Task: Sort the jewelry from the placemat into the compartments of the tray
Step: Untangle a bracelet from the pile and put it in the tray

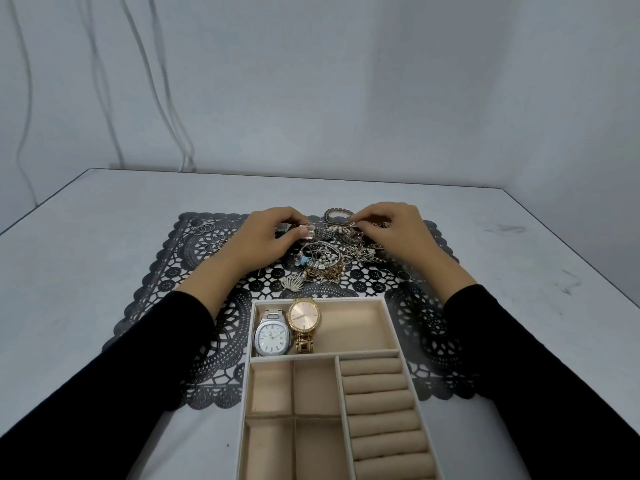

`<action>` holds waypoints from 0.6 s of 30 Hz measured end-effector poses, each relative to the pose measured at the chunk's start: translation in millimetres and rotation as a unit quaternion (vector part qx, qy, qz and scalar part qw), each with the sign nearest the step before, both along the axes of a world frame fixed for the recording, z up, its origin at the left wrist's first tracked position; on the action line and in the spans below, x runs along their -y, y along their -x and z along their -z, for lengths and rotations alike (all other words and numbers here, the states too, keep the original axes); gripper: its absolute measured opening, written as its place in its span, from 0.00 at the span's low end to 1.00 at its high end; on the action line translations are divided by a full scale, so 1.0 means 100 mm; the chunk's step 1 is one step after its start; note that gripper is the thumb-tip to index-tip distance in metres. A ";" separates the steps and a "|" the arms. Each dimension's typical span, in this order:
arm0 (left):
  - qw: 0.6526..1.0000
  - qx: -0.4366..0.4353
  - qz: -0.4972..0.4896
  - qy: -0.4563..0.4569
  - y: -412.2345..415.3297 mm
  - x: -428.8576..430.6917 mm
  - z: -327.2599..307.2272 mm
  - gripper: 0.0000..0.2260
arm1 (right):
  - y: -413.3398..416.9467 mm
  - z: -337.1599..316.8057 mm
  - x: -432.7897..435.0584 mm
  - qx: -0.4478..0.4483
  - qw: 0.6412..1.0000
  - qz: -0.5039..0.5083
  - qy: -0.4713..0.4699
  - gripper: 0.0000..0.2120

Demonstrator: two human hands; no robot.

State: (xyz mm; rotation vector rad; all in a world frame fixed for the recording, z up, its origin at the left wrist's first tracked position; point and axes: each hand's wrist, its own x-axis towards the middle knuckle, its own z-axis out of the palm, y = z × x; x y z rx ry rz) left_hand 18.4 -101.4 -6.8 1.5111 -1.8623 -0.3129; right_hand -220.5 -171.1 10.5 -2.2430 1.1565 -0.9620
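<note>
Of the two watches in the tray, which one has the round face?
The gold watch, on the right of the pair; the silver watch beside it has a squarish white face.

White table [104,237] — black lace placemat [166,306] and beige tray [247,375] on it.

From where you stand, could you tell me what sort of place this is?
Probably a plain indoor sorting or recording station, not a lived-in room: a grey table against blank walls, loose cables hanging in the corner, and a placemat of jewelry and a tray on it.
</note>
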 end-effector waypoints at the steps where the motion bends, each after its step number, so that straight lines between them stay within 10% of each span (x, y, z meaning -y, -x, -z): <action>1: 1.000 -0.004 0.001 0.002 0.00 0.00 0.00 0.07 | 0.03 -0.01 0.02 0.023 1.000 0.011 -0.010 0.06; 18: 1.000 0.003 -0.006 -0.001 -0.01 0.02 0.03 0.08 | -0.09 0.03 0.00 -0.103 0.993 -0.024 0.043 0.05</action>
